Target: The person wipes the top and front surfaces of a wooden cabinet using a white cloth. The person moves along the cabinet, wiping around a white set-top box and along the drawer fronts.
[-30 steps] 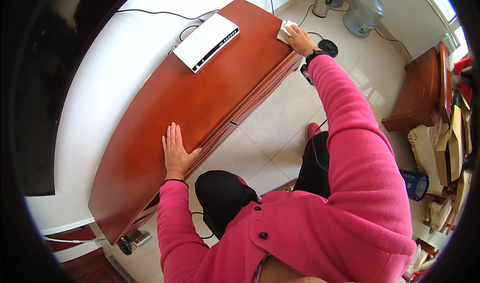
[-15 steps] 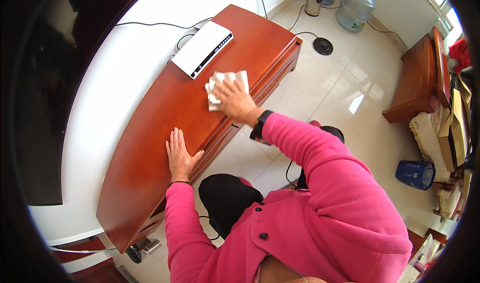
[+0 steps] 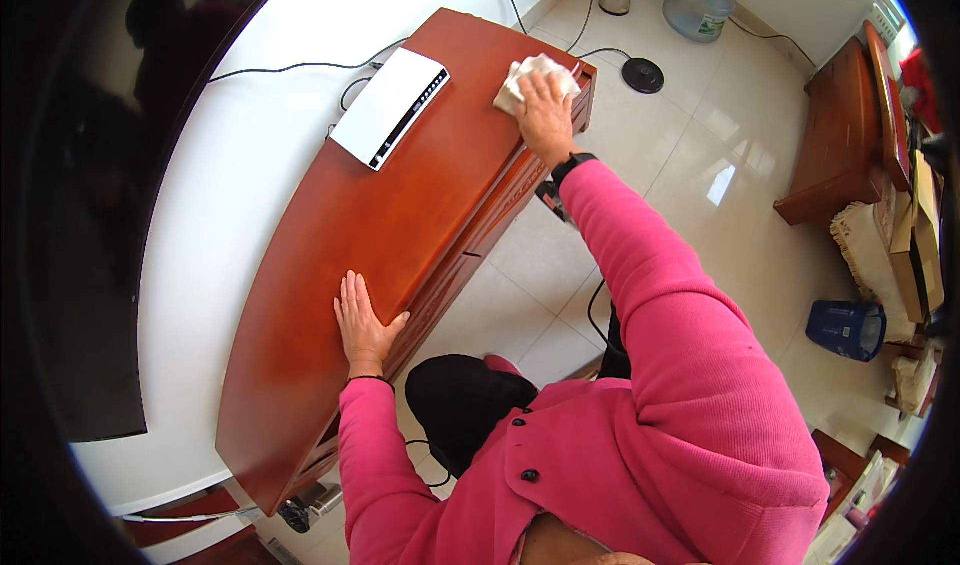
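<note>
Left hand (image 3: 366,335): palm down, thumb splayed | Right hand (image 3: 547,125): farther forward, palm down, fingers extended

Along the glossy reddish-brown wooden surface (image 3: 400,220), a bare lane runs from the flat-laid left hand (image 3: 366,332) toward the right hand (image 3: 546,123) and the crumpled cream cloth (image 3: 538,68) under its fingers, passing in front of the flat white rectangular box with a black front strip (image 3: 388,105). That box occupies the rear edge, with a thin black cable (image 3: 290,67) crowding the space behind it. The left hand obstructs the front edge, leaving a passage behind its fingertips. Another bare patch separates cloth and box.
</note>
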`<state>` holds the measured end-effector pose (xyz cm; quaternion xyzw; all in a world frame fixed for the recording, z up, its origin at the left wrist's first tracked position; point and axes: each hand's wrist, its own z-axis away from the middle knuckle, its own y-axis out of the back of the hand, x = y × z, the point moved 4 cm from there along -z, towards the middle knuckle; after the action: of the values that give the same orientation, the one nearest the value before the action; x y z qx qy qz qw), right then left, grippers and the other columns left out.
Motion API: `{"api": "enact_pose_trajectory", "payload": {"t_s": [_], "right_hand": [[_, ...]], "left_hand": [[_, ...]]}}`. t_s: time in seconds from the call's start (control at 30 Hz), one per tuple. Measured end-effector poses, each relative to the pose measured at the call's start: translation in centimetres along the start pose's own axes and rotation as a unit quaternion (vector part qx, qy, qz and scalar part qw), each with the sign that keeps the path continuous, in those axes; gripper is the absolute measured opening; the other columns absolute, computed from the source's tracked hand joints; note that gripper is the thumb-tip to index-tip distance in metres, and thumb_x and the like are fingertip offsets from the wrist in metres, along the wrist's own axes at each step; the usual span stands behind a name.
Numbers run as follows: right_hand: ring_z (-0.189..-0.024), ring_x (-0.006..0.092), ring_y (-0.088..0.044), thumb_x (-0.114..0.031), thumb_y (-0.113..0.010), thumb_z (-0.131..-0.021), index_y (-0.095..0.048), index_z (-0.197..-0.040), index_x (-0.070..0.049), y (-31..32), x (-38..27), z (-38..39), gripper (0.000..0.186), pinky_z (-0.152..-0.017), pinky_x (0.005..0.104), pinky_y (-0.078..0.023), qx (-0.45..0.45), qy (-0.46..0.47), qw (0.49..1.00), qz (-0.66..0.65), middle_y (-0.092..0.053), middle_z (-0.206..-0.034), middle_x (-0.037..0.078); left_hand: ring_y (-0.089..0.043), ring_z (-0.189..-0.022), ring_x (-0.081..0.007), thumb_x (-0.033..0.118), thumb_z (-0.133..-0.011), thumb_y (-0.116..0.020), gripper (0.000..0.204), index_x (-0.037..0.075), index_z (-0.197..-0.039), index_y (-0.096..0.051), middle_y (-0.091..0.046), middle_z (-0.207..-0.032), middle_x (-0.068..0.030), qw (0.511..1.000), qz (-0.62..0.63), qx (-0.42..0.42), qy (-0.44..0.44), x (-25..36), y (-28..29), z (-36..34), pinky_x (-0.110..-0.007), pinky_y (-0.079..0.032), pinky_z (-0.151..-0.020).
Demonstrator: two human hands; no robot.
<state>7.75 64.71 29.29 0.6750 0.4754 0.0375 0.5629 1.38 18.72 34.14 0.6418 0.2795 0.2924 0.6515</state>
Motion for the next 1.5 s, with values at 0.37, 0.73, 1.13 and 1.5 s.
{"api": "enact_pose_trajectory", "payload": {"t_s": [0.37,0.73,1.13,1.5], "right_hand": [[-0.128,0.0519,-0.04,-0.005,-0.06,-0.087,-0.025,-0.145,0.008,-0.7,5.2,-4.2,0.07,-0.111,0.0497,-0.036,0.159,-0.217,0.919,-0.286,-0.034,-0.142,0.037],[-0.144,0.0549,-0.02,0.003,-0.052,-0.091,-0.011,-0.152,0.011,-1.8,-8.4,9.4,0.074,-0.122,0.0482,-0.021,0.117,-0.202,0.919,-0.318,-0.012,-0.155,0.042],[-0.138,0.047,-0.037,0.001,-0.053,-0.091,-0.01,-0.153,0.008,-1.7,-8.6,10.5,0.076,-0.115,0.043,-0.033,0.098,-0.231,0.901,-0.354,-0.03,-0.152,0.03],[-0.14,0.0551,-0.028,-0.006,-0.058,-0.091,-0.013,-0.151,0.01,-1.0,0.5,-1.3,0.077,-0.116,0.0523,-0.031,0.119,-0.247,0.936,-0.221,-0.016,-0.152,0.041]], "left_hand": [[-0.02,-0.152,-0.0299,0.043,-0.073,-0.083,0.108,0.004,-0.155,-0.024,-0.022,-0.164,-0.0124,1.0,0.004,0.004,-0.001,0.0,-0.1,0.0,-0.052,-0.017,-0.123],[-0.019,-0.152,-0.0287,0.046,-0.074,-0.082,0.107,0.004,-0.155,-0.024,-0.022,-0.164,-0.0108,1.0,-0.002,0.022,-0.01,-0.3,-0.5,0.1,-0.053,-0.018,-0.124],[-0.02,-0.152,-0.0276,0.048,-0.075,-0.081,0.107,0.004,-0.155,-0.025,-0.023,-0.163,-0.0109,1.0,0.007,0.022,-0.005,-0.3,-0.3,0.3,-0.051,-0.018,-0.124],[-0.018,-0.152,-0.0298,0.046,-0.075,-0.081,0.108,0.003,-0.155,-0.024,-0.021,-0.164,-0.0134,1.0,-0.002,-0.001,-0.002,-0.1,-0.2,0.0,-0.051,-0.016,-0.124]]}}
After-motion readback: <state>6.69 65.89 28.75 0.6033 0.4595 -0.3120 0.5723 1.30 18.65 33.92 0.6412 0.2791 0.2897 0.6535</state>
